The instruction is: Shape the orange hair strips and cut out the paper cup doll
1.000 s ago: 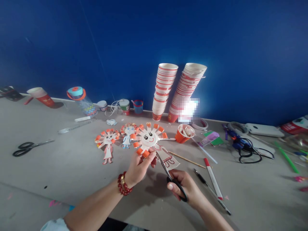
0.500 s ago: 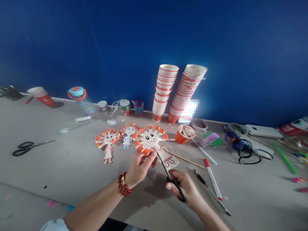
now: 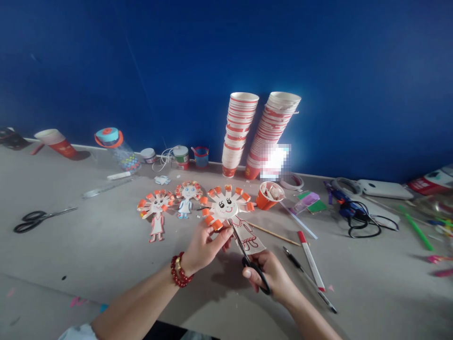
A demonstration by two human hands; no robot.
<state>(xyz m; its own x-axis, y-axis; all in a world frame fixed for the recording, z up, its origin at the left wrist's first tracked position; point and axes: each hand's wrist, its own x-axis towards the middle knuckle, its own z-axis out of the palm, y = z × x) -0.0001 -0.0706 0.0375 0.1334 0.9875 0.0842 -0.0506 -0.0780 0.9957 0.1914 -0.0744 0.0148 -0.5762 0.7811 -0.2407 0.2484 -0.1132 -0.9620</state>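
My left hand [image 3: 207,245] pinches a paper doll [image 3: 224,206] with a smiling round face and orange curled strips around its head. The doll's body [image 3: 246,236] is drawn in red on white paper, its lower edge uncut around the feet. My right hand [image 3: 271,276] is closed around black-handled scissors [image 3: 244,248], whose blades lie along the left side of the drawn body, just below the head. On the table left of my hands lie two similar dolls, one in a red-outlined dress [image 3: 157,224] and one in blue [image 3: 185,205].
Two tall stacks of paper cups [image 3: 238,137] lean by the blue wall. An orange cup [image 3: 268,197] holds scraps. A red marker [image 3: 311,259], a black pen [image 3: 307,276] and a wooden stick [image 3: 274,233] lie at right; other scissors [image 3: 42,217] at left. A glue gun [image 3: 350,208] lies farther right.
The doll has shifted slightly and turned in my left hand, its head now more to the right. The scissors stay at the doll's body. The whole view has moved a little.
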